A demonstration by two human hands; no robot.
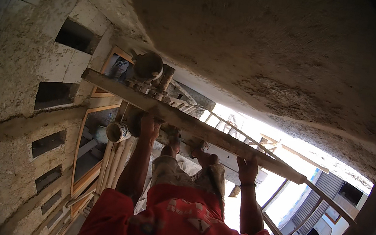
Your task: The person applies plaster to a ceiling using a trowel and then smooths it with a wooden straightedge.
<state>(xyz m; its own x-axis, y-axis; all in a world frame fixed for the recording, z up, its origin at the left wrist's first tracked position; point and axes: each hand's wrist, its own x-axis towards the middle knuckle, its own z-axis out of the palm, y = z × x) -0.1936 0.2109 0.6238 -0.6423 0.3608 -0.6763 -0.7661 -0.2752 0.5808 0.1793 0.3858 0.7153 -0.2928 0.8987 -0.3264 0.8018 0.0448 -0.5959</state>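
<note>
A long, mortar-stained straightedge point(196, 127) runs across in front of me, from the upper left down to the lower right. My left hand point(149, 125) grips its lower edge left of the middle, fingers closed and partly hidden behind it. Farther right, my right hand point(248, 170) is closed on the same edge near the right end, with a dark band on the wrist. Beyond the straightedge rises a wide plastered wall point(278, 44), damp-looking and rough in patches. Whether the straightedge touches the wall, I cannot tell.
A dark bucket point(148, 66) stands past the straightedge, and a white pail point(118, 132) sits left of my left forearm. My bare feet rest on a raised, cluttered platform. At left is a rough wall point(9, 70) with several openings; at right, a metal railing point(315, 211) beside a drop.
</note>
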